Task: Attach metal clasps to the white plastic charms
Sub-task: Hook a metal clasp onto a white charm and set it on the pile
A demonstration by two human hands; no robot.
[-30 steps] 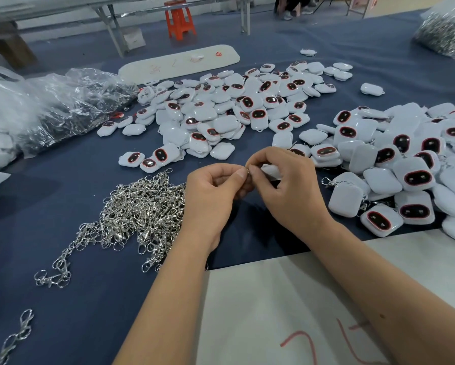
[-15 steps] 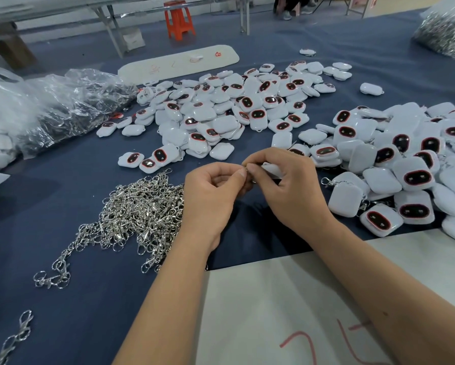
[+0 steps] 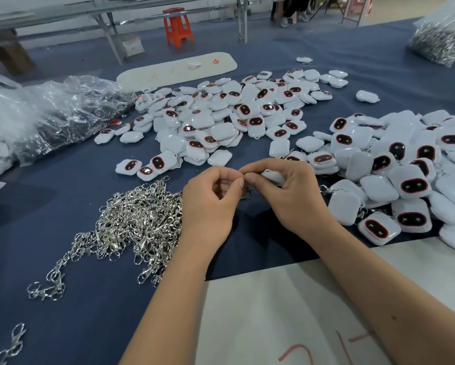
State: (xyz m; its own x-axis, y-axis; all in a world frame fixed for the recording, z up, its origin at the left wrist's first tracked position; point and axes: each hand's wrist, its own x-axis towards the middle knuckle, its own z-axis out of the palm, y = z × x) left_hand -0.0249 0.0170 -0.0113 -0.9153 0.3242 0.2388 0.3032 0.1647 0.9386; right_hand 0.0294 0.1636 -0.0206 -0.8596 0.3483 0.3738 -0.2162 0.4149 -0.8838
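Observation:
My left hand and my right hand meet fingertip to fingertip above the blue cloth. My right hand grips a white plastic charm, mostly hidden behind its fingers. My left hand pinches a small metal clasp at the charm's edge; the clasp hangs down between the hands. A heap of silver clasps lies just left of my left hand. Loose white charms with dark red-rimmed ovals lie in a far pile and a right pile.
A crumpled clear plastic bag sits at the left. A bag of metal parts is at the far right corner. A white board lies beyond the charms and a white sheet lies under my forearms. Stray clasps lie bottom left.
Both hands stay together in the same spot; the fingertips have shifted only slightly around the clasp and charm.

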